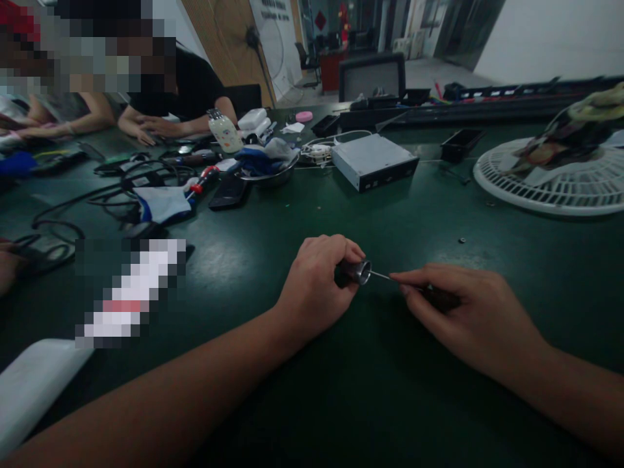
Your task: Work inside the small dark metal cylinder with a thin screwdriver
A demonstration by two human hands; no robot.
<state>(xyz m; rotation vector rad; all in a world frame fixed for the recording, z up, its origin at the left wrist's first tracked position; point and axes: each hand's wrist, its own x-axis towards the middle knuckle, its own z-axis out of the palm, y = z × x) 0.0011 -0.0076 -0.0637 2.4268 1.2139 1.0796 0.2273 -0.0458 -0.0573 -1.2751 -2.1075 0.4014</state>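
Note:
My left hand [319, 279] is closed around a small dark cylinder with a shiny metal rim [363, 272], its hollow end turned to the right. Most of the cylinder's body is hidden by my fingers. In my right hand [468, 305] is a thin screwdriver [381, 275], pinched near its shaft with the dark handle under the palm. Its metal shaft points left, and the tip is at the mouth of the cylinder; whether it touches the inside I cannot tell. A small dark nut-like piece [461, 240] lies on the green table beyond my right hand.
A silver disc drive [373, 159] stands ahead, with a white fan grille [550, 188] at the right. Cables [131, 175], gloves [166, 203], a phone [228, 193] and a bowl [275, 177] crowd the left. Other people sit at the far left, one in a black sleeve [195, 84].

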